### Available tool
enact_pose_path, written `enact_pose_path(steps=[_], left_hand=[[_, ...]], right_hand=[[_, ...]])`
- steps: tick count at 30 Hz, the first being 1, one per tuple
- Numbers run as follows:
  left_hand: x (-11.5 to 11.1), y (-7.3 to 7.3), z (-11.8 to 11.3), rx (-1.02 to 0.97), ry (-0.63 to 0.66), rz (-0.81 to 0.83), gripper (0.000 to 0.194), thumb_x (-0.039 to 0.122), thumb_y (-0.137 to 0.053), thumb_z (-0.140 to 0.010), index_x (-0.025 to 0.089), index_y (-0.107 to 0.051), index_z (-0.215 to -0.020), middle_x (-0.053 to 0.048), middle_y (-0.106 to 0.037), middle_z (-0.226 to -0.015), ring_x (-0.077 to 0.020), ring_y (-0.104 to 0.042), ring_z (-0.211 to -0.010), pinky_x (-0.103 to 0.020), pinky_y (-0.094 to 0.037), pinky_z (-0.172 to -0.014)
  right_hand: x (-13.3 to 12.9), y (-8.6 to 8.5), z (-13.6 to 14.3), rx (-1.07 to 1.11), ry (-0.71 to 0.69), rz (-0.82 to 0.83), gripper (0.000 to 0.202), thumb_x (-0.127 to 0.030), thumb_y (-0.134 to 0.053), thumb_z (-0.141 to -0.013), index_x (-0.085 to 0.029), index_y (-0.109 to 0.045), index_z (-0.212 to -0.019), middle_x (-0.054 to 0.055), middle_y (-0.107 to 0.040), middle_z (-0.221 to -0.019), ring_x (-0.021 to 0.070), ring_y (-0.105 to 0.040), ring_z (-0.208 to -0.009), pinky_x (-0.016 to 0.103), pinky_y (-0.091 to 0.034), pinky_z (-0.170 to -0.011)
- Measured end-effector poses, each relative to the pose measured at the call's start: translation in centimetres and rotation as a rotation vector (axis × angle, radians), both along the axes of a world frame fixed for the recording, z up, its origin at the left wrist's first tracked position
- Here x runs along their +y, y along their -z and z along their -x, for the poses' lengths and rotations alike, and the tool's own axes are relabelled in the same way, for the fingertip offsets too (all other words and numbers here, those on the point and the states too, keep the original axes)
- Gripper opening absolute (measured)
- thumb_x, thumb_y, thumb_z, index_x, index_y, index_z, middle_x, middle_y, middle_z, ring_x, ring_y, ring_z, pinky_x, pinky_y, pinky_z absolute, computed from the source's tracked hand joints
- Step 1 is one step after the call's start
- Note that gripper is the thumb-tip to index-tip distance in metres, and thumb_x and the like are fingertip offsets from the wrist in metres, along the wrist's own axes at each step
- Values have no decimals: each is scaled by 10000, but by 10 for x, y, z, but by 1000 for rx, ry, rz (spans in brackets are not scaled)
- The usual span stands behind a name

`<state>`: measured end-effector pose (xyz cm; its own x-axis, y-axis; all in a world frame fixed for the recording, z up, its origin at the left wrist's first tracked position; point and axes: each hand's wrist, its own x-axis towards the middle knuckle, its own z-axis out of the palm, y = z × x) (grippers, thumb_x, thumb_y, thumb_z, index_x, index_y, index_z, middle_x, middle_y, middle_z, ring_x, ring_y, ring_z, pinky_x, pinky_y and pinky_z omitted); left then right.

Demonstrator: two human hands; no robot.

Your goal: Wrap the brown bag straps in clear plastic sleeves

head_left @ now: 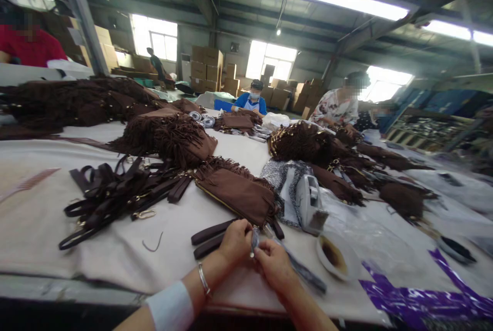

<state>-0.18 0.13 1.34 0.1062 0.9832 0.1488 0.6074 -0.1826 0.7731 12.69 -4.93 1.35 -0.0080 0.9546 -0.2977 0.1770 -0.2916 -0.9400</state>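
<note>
My left hand (238, 241) and my right hand (275, 261) come together at the table's front, fingers pinched on a small shiny piece that looks wrapped in clear plastic (254, 241). Its exact kind is too blurred to tell. A dark brown wrist strap (211, 233) runs out from beside my left fingers. Just beyond lies a brown fringed pouch (239, 192) with a gold zipper, its near corner close to my fingertips. A long plastic-wrapped strip (308, 272) extends to the right, partly behind my right hand.
Brown straps with gold clasps (119, 192) are heaped at left. A tape dispenser (311, 205), a small dish with brown liquid (333, 256) and purple tape (419, 295) are at right. Fringed pouches (165, 138) are piled behind. Co-workers (252, 99) sit across the table.
</note>
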Motion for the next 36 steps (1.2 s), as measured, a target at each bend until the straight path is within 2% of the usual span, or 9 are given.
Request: enact_pose_path(steps=[3, 5, 8, 10, 13, 19, 25, 32, 36], left_hand=[[-4, -1, -1, -134, 4, 284, 356, 354, -459, -874, 171, -571, -590, -38, -591, -583, -173, -560, -592, -278, -401, -580], [-8, -2, 0, -273, 60, 493, 375, 434, -460, -873, 175, -566, -623, -22, -577, -554, -171, -559, -527, -273, -406, -513], [-13, -5, 1, -460, 82, 666, 200, 373, -558, -820, 184, -561, -754, -7, -612, -609, -171, -593, -524, -268, -446, -482], [-14, -6, 0, -538, 80, 718, 153, 336, -573, -811, 191, -529, -787, -6, -616, -615, -172, -611, -529, -262, -459, -462], [-14, -7, -3, -553, 85, 719, 156, 323, -569, -816, 192, -496, -773, -1, -594, -558, -158, -592, -466, -232, -436, -410], [-17, -3, -7, -478, 69, 593, 117, 254, -489, -836, 187, -518, -745, -17, -594, -502, -155, -549, -378, -228, -404, -354], [-17, 5, -9, -340, 77, 405, 141, 211, -493, -791, 199, -515, -653, -1, -550, -447, -154, -517, -346, -221, -342, -333], [-17, -8, -11, -406, 40, 635, 248, 355, -544, -822, 215, -477, -628, 28, -481, -416, -152, -479, -351, -254, -374, -390], [-21, -14, -11, -616, 49, 800, 252, 396, -528, -847, 200, -501, -691, 72, -420, -460, -81, -343, -335, -217, -351, -384]], right_hand=[[-2, -7, -5, -411, -58, -275, 144, -295, -585, -754, -179, -649, -696, 33, -656, -635, 174, -587, -611, 280, -398, -564], [-4, -12, -9, -551, -127, -396, 173, -282, -555, -795, -195, -667, -696, 43, -689, -696, 192, -607, -674, 296, -409, -624], [2, -17, -16, -521, -190, -458, 227, -268, -504, -849, -203, -698, -751, 43, -710, -751, 188, -625, -715, 286, -430, -667], [12, -19, -23, -483, -128, -465, 228, -257, -501, -859, -193, -717, -828, 55, -723, -819, 191, -639, -779, 282, -447, -715], [29, -19, -29, -538, -46, -501, 213, -230, -524, -849, -178, -726, -889, 71, -718, -880, 196, -635, -842, 284, -446, -778], [33, -22, -16, -814, -158, -581, 205, -200, -508, -879, -201, -706, -824, 51, -661, -857, 169, -617, -834, 253, -417, -769], [32, -21, -10, -987, -224, -551, 217, -188, -481, -913, -202, -668, -803, 40, -650, -852, 155, -618, -838, 237, -397, -754], [34, -4, -13, -1195, -156, -536, 139, -131, -468, -897, -176, -599, -887, 67, -623, -936, 185, -616, -836, 266, -400, -691], [34, 1, -11, -1265, -148, -513, 101, -127, -514, -866, -168, -595, -911, 83, -619, -951, 209, -621, -831, 276, -406, -665]])
